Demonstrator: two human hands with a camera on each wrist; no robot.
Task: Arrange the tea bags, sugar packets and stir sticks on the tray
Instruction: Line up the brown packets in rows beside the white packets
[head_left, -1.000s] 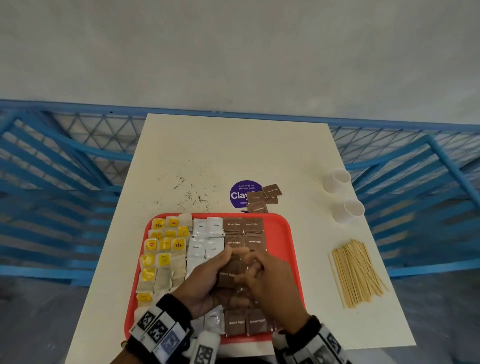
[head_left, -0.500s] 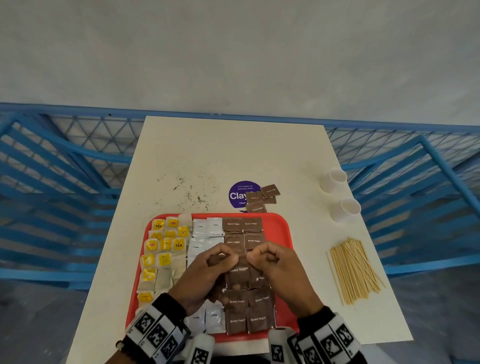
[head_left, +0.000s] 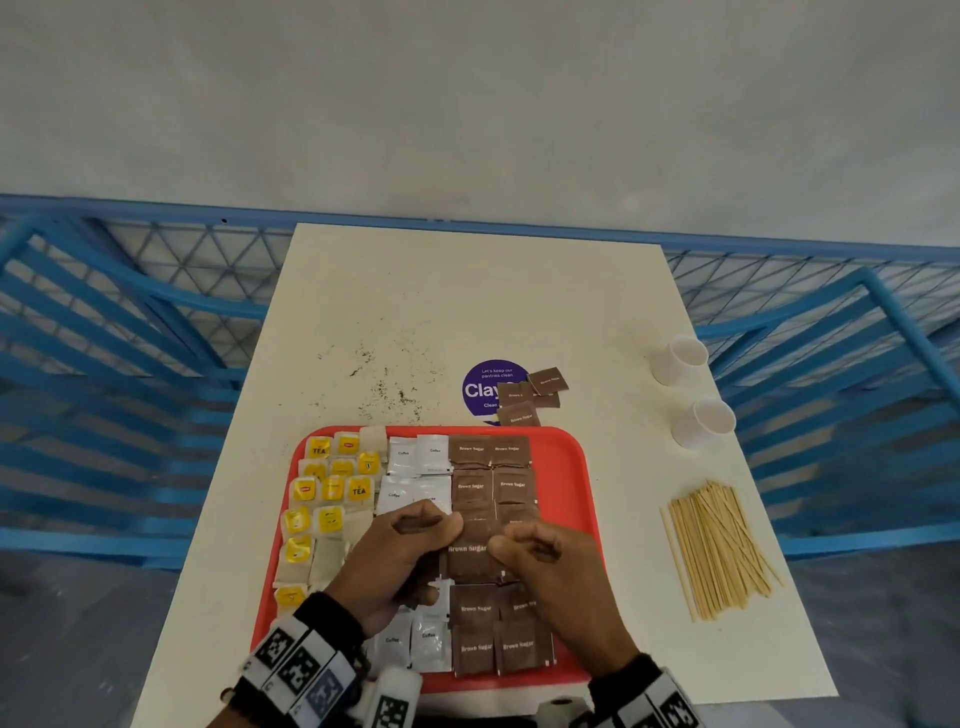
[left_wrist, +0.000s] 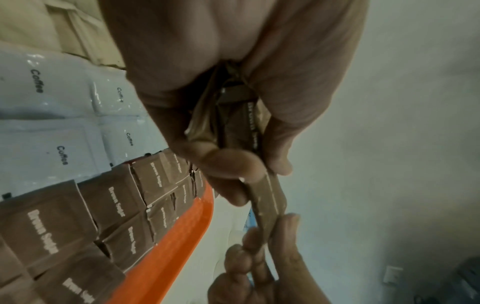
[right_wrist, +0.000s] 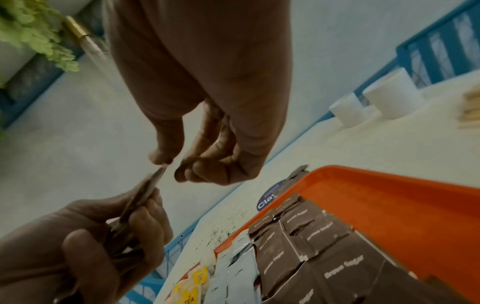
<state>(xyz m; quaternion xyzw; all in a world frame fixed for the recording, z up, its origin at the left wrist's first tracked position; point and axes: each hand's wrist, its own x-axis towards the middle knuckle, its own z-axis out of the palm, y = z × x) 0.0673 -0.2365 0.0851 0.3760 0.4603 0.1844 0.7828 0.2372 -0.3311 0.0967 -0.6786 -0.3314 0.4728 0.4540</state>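
An orange-red tray (head_left: 571, 467) holds yellow-tagged tea bags (head_left: 332, 493) on its left, white coffee sachets (head_left: 415, 457) in the middle and brown sugar packets (head_left: 491, 467) in two columns on its right. Above the tray's middle, my left hand (head_left: 400, 556) grips a small stack of brown sugar packets (left_wrist: 233, 127). My right hand (head_left: 545, 556) pinches the free edge of the top packet (head_left: 470, 551) between thumb and fingers (left_wrist: 259, 240). Wooden stir sticks (head_left: 717, 551) lie in a loose pile on the table, right of the tray.
Several loose brown packets (head_left: 530, 395) lie on a purple sticker (head_left: 483, 387) just beyond the tray. Two white paper cups (head_left: 680, 358) (head_left: 704, 422) stand at the table's right edge. Dark crumbs (head_left: 384, 384) dot the white table (head_left: 467, 301). Blue railing (head_left: 104, 364) surrounds it.
Both hands have lifted off the tray's brown column and drawn slightly apart. The packet stack stays in my left hand, with my right now pinching the top packet's edge.
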